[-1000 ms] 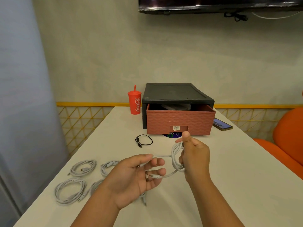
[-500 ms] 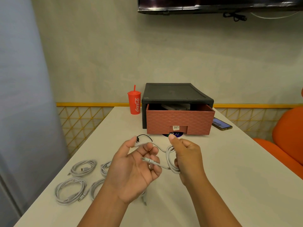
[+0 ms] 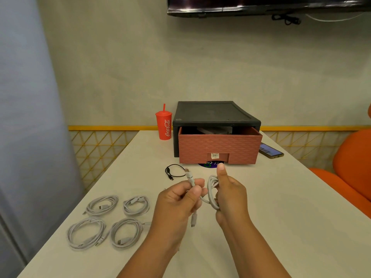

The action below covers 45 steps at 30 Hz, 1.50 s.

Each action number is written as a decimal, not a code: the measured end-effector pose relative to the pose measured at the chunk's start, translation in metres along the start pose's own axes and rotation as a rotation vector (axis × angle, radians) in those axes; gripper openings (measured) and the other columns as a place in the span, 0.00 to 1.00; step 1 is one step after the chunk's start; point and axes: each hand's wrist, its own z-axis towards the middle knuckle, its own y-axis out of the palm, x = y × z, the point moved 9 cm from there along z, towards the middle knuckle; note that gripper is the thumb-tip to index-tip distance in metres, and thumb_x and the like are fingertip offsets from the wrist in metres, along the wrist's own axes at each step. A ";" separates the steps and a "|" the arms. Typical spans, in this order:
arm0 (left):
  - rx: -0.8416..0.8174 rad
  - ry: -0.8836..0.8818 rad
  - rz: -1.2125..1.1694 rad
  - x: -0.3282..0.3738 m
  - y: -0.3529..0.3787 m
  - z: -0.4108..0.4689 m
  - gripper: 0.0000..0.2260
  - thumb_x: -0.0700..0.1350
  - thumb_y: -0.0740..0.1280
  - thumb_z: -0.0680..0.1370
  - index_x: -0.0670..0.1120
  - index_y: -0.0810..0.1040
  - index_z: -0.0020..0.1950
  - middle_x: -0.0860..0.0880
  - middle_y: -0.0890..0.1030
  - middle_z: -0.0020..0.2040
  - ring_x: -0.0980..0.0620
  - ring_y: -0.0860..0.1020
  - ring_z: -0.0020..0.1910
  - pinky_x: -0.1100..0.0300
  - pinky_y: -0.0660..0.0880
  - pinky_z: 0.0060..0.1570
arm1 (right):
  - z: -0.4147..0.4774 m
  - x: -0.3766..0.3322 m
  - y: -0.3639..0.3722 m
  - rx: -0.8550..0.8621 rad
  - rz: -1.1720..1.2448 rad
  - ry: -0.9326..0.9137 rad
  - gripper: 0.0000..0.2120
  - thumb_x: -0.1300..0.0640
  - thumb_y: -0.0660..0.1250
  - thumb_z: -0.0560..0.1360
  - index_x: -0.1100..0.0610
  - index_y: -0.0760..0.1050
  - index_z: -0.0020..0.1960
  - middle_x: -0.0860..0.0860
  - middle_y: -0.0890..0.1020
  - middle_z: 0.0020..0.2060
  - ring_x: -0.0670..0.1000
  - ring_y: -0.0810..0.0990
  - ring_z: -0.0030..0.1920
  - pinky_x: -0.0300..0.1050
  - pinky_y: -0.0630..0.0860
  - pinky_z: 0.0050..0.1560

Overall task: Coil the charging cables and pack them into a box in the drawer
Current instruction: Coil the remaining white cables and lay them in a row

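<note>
My right hand (image 3: 230, 195) grips a small coil of white cable (image 3: 212, 190), thumb pointing up. My left hand (image 3: 176, 203) pinches the free end of that same cable, one plug sticking up above the fingers and another hanging below. Several coiled white cables (image 3: 101, 204) lie on the white table (image 3: 281, 217) to the left of my hands. A short black cable (image 3: 174, 171) lies farther back. Behind it stands a black drawer unit (image 3: 215, 115) with its brick-red drawer (image 3: 218, 148) pulled partly out; something dark lies inside, hard to make out.
A red Coca-Cola cup (image 3: 164, 125) with a straw stands left of the drawer unit. A phone (image 3: 270, 150) lies right of it. An orange chair (image 3: 349, 167) is beside the table's right edge. A dark sticker peeks from under the drawer.
My left hand has closed onto the cable's free end and moved toward my right hand, adding the cable to the coil. The right hand stays put with the coil.
</note>
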 end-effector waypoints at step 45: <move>-0.144 -0.020 0.810 0.023 -0.016 0.018 0.10 0.35 0.72 0.67 0.51 0.80 0.38 0.50 0.83 0.36 0.54 0.79 0.34 0.57 0.77 0.40 | -0.038 -0.002 0.043 -0.736 -0.402 0.004 0.07 0.67 0.64 0.75 0.58 0.71 0.42 0.49 0.76 0.29 0.44 0.75 0.28 0.42 0.78 0.36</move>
